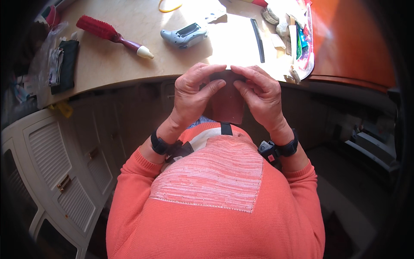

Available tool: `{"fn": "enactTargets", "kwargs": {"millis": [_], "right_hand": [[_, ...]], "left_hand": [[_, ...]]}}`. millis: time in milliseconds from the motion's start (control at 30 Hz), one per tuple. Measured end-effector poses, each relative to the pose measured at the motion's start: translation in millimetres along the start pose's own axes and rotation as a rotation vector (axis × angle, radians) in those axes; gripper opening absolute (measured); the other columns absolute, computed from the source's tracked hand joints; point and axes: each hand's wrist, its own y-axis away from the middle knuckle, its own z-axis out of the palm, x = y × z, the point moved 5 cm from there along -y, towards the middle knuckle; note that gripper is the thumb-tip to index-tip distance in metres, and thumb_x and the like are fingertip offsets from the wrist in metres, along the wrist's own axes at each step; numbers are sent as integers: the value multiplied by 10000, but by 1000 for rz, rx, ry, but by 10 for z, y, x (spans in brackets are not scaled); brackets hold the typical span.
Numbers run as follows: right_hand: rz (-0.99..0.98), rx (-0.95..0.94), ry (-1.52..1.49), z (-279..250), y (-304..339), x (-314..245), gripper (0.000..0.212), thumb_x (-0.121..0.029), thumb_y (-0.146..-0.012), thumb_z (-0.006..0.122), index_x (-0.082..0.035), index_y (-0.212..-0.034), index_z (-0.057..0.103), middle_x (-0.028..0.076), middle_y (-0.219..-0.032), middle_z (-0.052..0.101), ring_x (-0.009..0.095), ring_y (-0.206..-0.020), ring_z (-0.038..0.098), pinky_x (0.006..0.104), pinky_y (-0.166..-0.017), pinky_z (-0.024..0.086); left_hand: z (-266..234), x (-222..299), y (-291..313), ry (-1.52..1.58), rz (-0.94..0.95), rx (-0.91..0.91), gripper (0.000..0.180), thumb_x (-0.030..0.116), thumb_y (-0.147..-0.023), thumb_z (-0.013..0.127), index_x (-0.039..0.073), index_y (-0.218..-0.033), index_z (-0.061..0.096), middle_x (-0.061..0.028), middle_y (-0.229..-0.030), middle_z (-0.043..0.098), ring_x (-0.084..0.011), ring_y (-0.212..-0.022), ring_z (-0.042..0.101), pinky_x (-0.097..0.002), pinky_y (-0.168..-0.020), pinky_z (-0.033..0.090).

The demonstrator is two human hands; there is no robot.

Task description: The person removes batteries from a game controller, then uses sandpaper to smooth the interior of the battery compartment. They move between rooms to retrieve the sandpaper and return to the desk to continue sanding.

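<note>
At the table's near edge, both my hands hold a flat, dark reddish-brown sheet-like piece [227,103] by its upper part, and it hangs down toward my lap. My left hand [194,86] pinches its left side with thumb and fingers, while my right hand [259,88] does the same on the right. The fingertips nearly meet at the top edge. What the piece is made of, or its exact kind, I cannot make out. Beyond the hands on the table lie a grey game controller [183,36] with an open compartment and a black comb [258,41].
A red-bristled brush [97,29] with a pale handle tip lies at the left. Near it is a dark pouch [66,67]. A yellow band [169,8] lies at the back. Small items fill a clear-edged tray [308,71] at the right. White louvred cabinet doors [49,142] stand lower left.
</note>
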Motion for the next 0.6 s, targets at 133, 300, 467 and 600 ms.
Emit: {"fn": "enactTargets", "kwargs": {"millis": [133, 300, 467, 600], "right_hand": [[-58, 18, 117, 28, 19, -64, 358, 90, -838, 687, -23, -1175, 728, 125, -1017, 723, 234, -908, 728, 308, -776, 573], [-47, 35, 143, 8, 17, -73, 323, 81, -830, 706, -31, -1131, 740, 117, -998, 725, 244, -888, 732, 308, -763, 574], [-69, 36, 104, -16, 18, -73, 280, 75, -827, 719, -36, -1082, 751, 104, -967, 725, 213, -870, 732, 297, -742, 572], [-34, -1, 76, -19, 22, -60, 280, 73, -842, 722, -44, -1095, 747, 87, -986, 713, 179, -892, 717, 278, -766, 564]], "left_hand": [[-16, 19, 36, -91, -7, 41, 349, -35, -853, 767, 42, -1192, 740, -43, -993, 692, -110, -912, 644, -243, -813, 522], [-13, 29, 29, -67, -8, 7, 333, -29, -850, 770, 42, -1175, 748, -56, -995, 703, -120, -904, 656, -250, -800, 528], [-23, 53, 29, -77, 10, -16, 280, -22, -855, 770, 40, -1128, 761, -56, -997, 707, -128, -904, 660, -254, -797, 529], [-16, 61, 41, -75, 20, -4, 241, -29, -856, 768, 44, -1086, 771, -50, -979, 701, -123, -901, 654, -253, -798, 524]]}}
